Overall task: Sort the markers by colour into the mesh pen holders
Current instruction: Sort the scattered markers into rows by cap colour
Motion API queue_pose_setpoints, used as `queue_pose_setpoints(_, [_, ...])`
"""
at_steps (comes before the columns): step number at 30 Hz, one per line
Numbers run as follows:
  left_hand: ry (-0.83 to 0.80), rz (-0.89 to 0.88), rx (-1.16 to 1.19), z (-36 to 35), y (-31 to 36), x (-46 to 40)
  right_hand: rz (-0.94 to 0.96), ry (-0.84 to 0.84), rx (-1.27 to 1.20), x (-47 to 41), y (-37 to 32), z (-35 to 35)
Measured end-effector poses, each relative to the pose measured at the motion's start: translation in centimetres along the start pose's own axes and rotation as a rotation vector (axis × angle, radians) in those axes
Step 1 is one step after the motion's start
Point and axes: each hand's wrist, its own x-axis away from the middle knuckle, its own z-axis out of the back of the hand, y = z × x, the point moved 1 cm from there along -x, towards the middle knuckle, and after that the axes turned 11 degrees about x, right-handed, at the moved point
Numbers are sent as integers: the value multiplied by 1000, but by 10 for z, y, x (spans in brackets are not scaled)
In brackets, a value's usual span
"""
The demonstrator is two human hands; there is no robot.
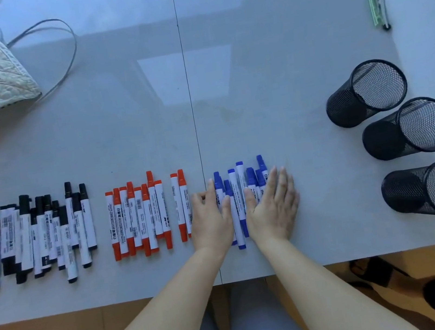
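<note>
Blue markers [238,204] are lying bunched on the table [281,69] between the left hand [212,220] and right hand [273,207], both pressing in flat with fingers straight, gripping nothing, while red markers [139,217] and black markers [31,237] are lying leftward and three holders [366,92] are standing empty at right.

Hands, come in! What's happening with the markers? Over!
Both hands flat: left hand and right hand press either side of the blue markers. Red markers, black markers grouped. Three mesh holders empty. Nothing blocking.
</note>
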Motion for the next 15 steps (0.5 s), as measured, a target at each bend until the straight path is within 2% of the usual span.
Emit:
queue_pose_setpoints(10, [-66, -1, 71, -1, 2, 1, 21, -13, 4, 13, 16, -6])
queue_pose_setpoints(13, [-23, 46, 63, -1, 6, 0, 30, -2, -15, 11, 18, -3])
queue_pose_setpoints(15, [40, 72, 42, 1, 7, 0, 118, 10, 35, 12, 20, -2])
